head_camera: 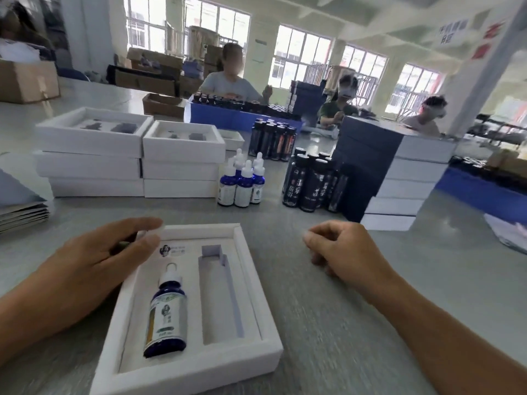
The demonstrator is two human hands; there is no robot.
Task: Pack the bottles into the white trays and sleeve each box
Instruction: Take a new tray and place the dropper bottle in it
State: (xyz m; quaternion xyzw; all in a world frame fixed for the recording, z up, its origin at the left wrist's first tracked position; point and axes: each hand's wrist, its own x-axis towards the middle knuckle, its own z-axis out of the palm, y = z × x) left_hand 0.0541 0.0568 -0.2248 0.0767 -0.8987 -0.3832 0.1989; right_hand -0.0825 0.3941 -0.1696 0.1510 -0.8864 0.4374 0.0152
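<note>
3 ppl [228, 81] seated far side; cardboard boxes [27, 81] left bkgd; windows [299, 52].

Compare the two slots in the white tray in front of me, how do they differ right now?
The left slot holds a blue dropper bottle lying flat with its white cap pointing away; the right slot holds nothing. The left slot looks wider; the right slot is narrower and longer, with a small folded tab at its far end. Both are recesses cut into the same white tray.
</note>
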